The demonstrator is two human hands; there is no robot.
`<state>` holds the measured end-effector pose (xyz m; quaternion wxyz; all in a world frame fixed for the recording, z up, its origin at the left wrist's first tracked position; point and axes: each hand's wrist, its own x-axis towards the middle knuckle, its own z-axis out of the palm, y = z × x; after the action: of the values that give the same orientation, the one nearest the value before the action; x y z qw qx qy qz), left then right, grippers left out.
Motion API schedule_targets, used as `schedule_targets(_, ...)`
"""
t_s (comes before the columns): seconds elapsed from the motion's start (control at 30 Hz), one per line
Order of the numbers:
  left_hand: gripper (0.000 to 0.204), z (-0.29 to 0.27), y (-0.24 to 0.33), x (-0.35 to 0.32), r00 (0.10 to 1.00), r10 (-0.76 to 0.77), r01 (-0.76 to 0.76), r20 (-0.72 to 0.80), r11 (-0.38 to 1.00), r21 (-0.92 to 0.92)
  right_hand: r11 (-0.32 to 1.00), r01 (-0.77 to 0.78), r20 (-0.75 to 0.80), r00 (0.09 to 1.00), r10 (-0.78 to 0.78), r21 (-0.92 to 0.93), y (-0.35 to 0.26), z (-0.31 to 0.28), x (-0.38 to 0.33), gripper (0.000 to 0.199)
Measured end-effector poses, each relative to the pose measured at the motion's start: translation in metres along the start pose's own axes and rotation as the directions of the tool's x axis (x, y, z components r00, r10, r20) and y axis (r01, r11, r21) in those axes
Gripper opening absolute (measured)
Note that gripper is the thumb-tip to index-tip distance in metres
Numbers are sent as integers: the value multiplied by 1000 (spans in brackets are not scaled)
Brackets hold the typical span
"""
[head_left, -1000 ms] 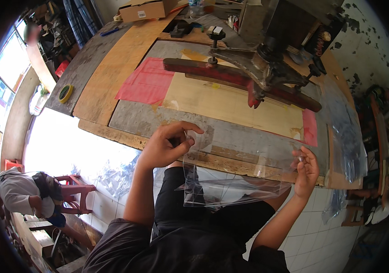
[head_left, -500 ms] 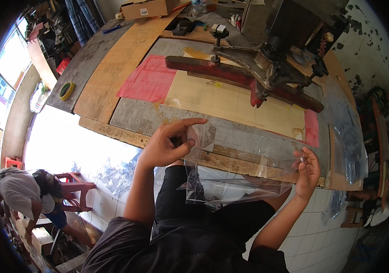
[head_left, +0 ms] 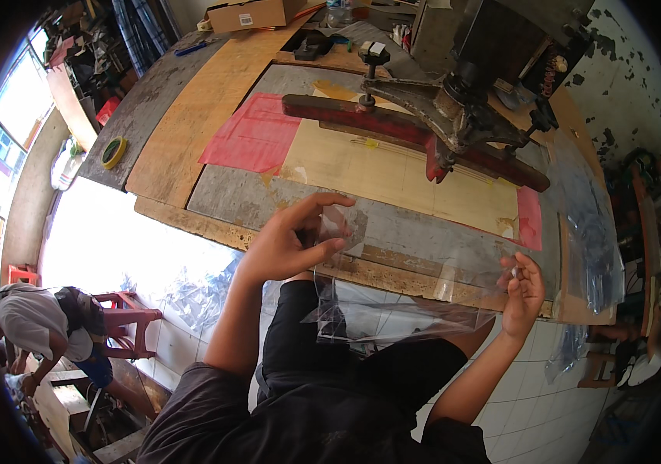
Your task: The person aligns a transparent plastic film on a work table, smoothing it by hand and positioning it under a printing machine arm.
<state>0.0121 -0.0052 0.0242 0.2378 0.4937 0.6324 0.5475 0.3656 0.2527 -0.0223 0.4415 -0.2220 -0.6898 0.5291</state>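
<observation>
A clear, stiff-looking plastic sheet (head_left: 408,271) with folds along its lower part hangs between my hands, in front of the table edge and above my lap. My left hand (head_left: 288,240) is at its upper left corner, thumb and forefinger spread apart. The other fingers curl at the plastic and show partly through it. At the right end, my right hand (head_left: 524,294) pinches the sheet with bent fingers. Behind it on the table, a press with a red bar (head_left: 415,131) stands over a cream-coloured board (head_left: 361,170) with pink sheets (head_left: 249,135) at its ends.
A yellow tape roll (head_left: 114,152) and a blue pen (head_left: 190,49) lie on the table's left part. Clear plastic film (head_left: 589,240) drapes over the right edge. A cardboard box (head_left: 253,14) sits at the back. Lower left, another person (head_left: 44,325) bends beside a red stool (head_left: 125,321).
My left thumb has straightened and moved right, farther from the curled fingers. The plastic sheet and my right hand have hardly moved. The other person's arms have shifted.
</observation>
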Motion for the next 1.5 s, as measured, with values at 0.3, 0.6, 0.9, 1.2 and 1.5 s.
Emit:
schedule_targets(0.3,30,6,11,30,966,207,-237,155,947,217,998,5,9,1000,-5,62,3,-3,0,62)
schedule_targets(0.6,35,12,21,42,905,310,-422,292,752,507,994,14,26,1000,-17,113,2,-3,2,61)
schedule_targets(0.9,42,30,40,27,903,421,-356,91,612,706,995,1,-6,1000,-1,95,1,-3,1,62)
schedule_targets(1.2,48,107,76,-49,871,456,-489,180,781,387,994,5,26,1000,-8,107,-13,26,-9,50)
schedule_targets(1.5,41,130,66,-87,957,277,-288,82,902,321,990,133,-52,989,-136,-42,-51,73,-47,44)
